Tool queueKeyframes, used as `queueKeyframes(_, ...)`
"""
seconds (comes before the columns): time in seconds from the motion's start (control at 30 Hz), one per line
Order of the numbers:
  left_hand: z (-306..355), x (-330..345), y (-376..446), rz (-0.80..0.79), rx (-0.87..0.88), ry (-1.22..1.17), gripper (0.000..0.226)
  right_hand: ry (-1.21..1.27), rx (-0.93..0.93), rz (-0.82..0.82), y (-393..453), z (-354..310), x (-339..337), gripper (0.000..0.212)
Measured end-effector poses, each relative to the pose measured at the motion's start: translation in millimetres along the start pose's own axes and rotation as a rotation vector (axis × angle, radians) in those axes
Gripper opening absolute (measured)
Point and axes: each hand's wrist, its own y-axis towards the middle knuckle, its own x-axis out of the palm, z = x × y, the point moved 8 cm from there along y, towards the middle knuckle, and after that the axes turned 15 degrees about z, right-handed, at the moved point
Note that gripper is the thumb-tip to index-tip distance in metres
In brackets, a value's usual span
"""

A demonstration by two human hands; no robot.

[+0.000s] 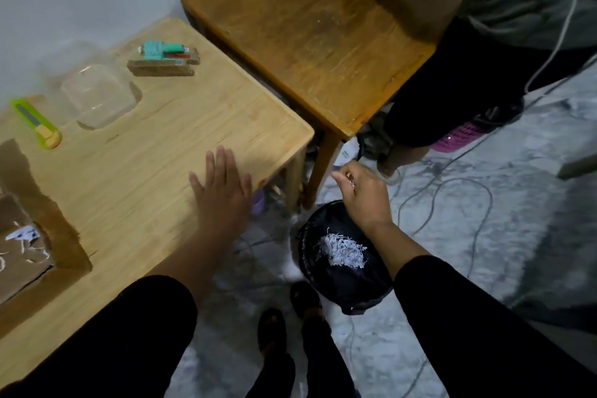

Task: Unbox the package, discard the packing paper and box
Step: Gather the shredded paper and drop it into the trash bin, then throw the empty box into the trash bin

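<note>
The opened cardboard box [22,245] lies at the left edge of the light wooden table [155,152], with a few white paper shreds inside. My left hand [223,191] rests flat on the table near its right edge, fingers straight. My right hand [363,195] hovers above a bin lined with a black bag [342,287] on the floor, fingers loosely curled with a shred or two clinging to them. A clump of shredded white packing paper [342,250] lies inside the bin.
On the table lie a green utility knife [37,123], a clear plastic container [97,95] and a teal toy on cardboard [164,56]. A darker wooden table [310,26] stands beyond. Cables cross the floor at right. Someone's dark clothing is at the upper right.
</note>
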Motion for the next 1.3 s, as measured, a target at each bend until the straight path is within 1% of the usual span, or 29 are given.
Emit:
queueKeyframes(0.13, -0.4, 3.5, 0.0, -0.018, 0.012, 0.030, 0.056, -0.046, 0.100, 0.033, -22.3, 33.9, -14.5, 0.023)
queueKeyframes(0.27, -4.9, -0.3, -1.2, 0.006, 0.042, 0.038, 0.056, -0.096, 0.132, -0.007, -44.7, 51.4, -20.1, 0.031)
queueKeyframes(0.37, -5.8, 2.6, -1.2, -0.016, 0.043, 0.059, 0.057, -0.159, 0.142, -0.073, -58.1, 60.5, -20.1, 0.039)
queueKeyframes(0.5, -6.9, 3.5, -0.4, -0.052, 0.027, 0.072, 0.057, -0.183, 0.166, -0.109, -69.4, 60.3, -20.0, 0.043)
queueKeyframes(0.67, -2.6, -8.8, -2.6, -0.087, 0.070, 0.067, 0.057, -0.225, 0.152, -0.155, -67.0, 44.0, -24.4, 0.044)
queueKeyframes(0.8, 2.9, -29.3, -1.8, -0.106, 0.161, 0.063, 0.049, -0.267, 0.092, -0.208, -47.4, 12.1, -26.2, 0.046)
queueKeyframes(0.87, 4.1, -42.7, -0.3, -0.129, 0.163, 0.052, 0.043, -0.281, 0.047, -0.242, -33.5, -10.3, -24.9, 0.047)
queueKeyframes(0.93, 4.0, -58.7, 3.6, -0.132, 0.146, 0.057, 0.041, -0.307, 0.002, -0.274, -18.5, -36.4, -24.1, 0.048)
queueKeyframes(1.03, -0.5, -87.7, 13.1, -0.092, 0.107, 0.078, 0.041, -0.312, -0.082, -0.307, 3.6, -83.7, -24.6, 0.050)
queueKeyframes(1.17, -10.5, -131.7, 27.7, -0.056, 0.073, 0.111, 0.040, -0.332, -0.242, -0.362, 26.5, -152.5, -21.3, 0.054)
queueKeyframes(1.3, -38.1, -179.3, 35.2, -0.021, -0.037, 0.161, 0.040, -0.317, -0.372, -0.403, 38.2, -218.3, -13.5, 0.058)
